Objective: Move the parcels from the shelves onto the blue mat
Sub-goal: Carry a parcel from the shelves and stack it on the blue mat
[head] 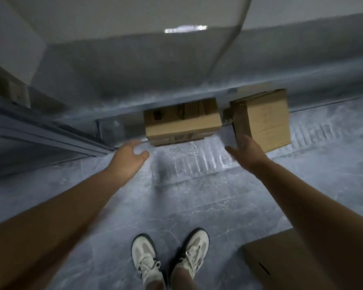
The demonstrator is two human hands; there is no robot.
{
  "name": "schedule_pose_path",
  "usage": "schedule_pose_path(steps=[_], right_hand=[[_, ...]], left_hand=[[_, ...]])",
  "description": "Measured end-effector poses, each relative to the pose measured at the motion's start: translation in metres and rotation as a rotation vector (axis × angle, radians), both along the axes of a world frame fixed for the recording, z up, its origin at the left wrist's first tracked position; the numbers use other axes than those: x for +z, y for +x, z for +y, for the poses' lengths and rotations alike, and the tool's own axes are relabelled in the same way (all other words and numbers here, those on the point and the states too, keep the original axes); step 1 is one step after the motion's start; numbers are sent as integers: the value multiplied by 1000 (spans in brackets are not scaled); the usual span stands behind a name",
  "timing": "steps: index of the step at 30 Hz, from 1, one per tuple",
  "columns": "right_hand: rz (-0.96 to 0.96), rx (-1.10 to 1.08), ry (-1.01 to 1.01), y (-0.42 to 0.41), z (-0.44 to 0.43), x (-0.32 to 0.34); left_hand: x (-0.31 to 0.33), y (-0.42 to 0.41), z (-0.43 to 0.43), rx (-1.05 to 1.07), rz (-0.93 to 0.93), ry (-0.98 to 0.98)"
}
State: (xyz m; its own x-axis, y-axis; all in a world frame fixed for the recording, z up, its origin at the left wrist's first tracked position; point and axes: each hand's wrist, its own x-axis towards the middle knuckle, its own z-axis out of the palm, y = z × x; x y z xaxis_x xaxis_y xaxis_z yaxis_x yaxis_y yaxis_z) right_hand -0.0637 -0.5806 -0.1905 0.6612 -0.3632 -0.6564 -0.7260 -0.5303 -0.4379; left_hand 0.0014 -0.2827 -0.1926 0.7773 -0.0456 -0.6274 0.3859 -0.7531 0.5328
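Both arms reach forward and down over a glossy, bluish-grey floor. The picture is blurred, so it is hard to say whether that surface is tile or some laid covering.

The left hand hangs with its fingers spread and relaxed, holding nothing. It is near the front left corner of the middle parcel but apart from it.

The right hand is also spread, fingers straight and thumb pointing inward. Its fingertips overlap the lower front face of the right-hand parcel, but whether they actually touch the cardboard cannot be told.

Both parcels are plain brown cardboard boxes at the far edge of the floor, against the foot of the grey wall.
- The middle parcel lies square to the wall.
- The right-hand parcel stands taller and is turned at a slight angle, just beside the middle one with a narrow gap between them.

A third parcel sits at the near right corner of the floor, partly hidden by the right forearm.

A dark shelf frame runs along the left edge, and a pale cord hangs down the wall. At the near edge stands a pair of white shoes — toes pointing towards the parcels.
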Motion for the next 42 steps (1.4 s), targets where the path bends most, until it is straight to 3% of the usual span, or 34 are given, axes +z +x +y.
schedule_pose_path(steps=[3, 9, 14, 17, 20, 26, 30, 35, 42], right_hand=[[-3, -13, 41, 29, -15, -69], [-184, -272, 169, 93, -38, -163], [-239, -381, 225, 116, -19, -173], [-173, -313, 221, 82, -5, -168], [-157, -408, 324, 32, -2, -162], [-23, -635, 393, -54, 19, -124], [4, -826, 489, -127, 31, -58], [25, -821, 449, -207, 28, 46], [-8, -687, 536, -246, 18, 166]], left_hand=[[-76, 22, -1, 126, 49, -21], [-172, 77, -4, 241, 61, -114], [-194, 78, -19, 367, 97, -343], [-187, 52, -13, 487, 133, -426], [-172, 21, 2, 439, 146, -424], [-103, -24, 18, 417, 114, -408], [-23, -60, 30, 336, 126, -433], [88, -110, 31, 200, 129, -500], [228, -128, 32, 107, -49, -466]])
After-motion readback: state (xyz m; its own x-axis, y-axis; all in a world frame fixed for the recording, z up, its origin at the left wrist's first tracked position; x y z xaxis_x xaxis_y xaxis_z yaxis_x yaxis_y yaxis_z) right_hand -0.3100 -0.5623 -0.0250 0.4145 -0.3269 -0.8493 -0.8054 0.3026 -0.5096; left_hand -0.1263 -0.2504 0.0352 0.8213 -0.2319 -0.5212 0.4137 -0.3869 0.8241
